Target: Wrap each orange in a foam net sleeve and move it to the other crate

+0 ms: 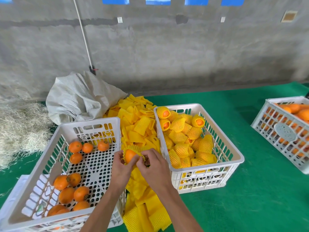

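Both hands (137,164) stretch a sleeve (133,148) (yellow foam) over an orange (130,156).

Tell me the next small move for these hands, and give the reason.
Probably pull the foam net sleeve further over the orange. Both the left hand and the right hand pinch the sleeve's edge, yet much of the orange's face is bare. Once it is covered, it can go into the right crate with the other wrapped fruit.

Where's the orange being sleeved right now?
Head view, center: the orange sits half inside a foam net sleeve, held by both hands over the sleeve pile between the two white crates.
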